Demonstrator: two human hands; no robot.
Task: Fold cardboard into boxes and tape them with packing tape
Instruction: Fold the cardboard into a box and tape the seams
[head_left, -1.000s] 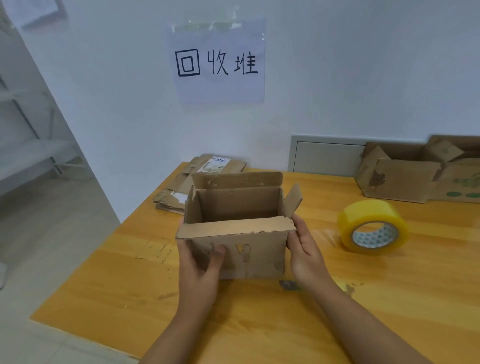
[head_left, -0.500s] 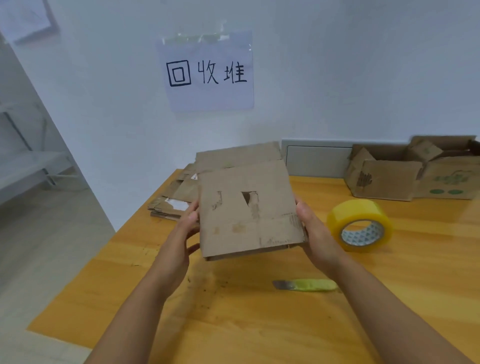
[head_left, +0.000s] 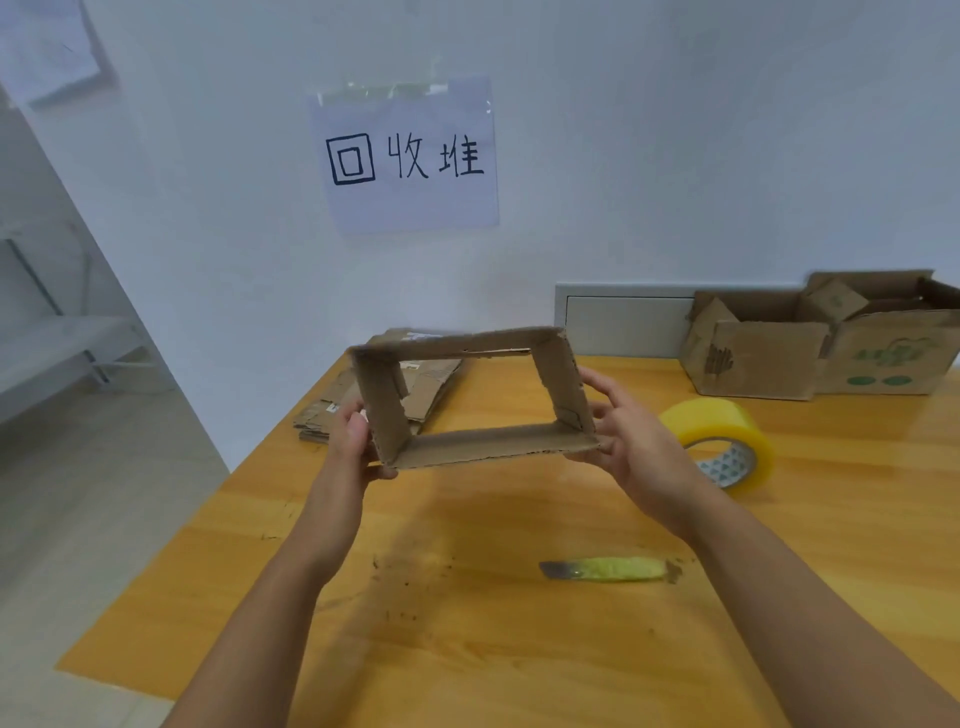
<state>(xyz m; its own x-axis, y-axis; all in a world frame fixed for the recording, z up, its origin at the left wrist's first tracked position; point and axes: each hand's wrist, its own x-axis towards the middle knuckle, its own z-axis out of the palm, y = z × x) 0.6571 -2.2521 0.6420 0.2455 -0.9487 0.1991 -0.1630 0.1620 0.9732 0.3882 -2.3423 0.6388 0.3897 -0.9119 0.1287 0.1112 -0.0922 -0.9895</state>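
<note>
Aloft between them, open-ended cardboard box, left hand and right hand each gripping a side.

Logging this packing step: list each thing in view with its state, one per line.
Cardboard box: held in the air, both ends open, skewed.
Left hand: grips the box's left side.
Right hand: holds its right side.
Packing tape roll: on the table, unused.
Utility knife: lying flat.
Flattened cardboard: stacked.
Finished boxes: flaps open.
</note>
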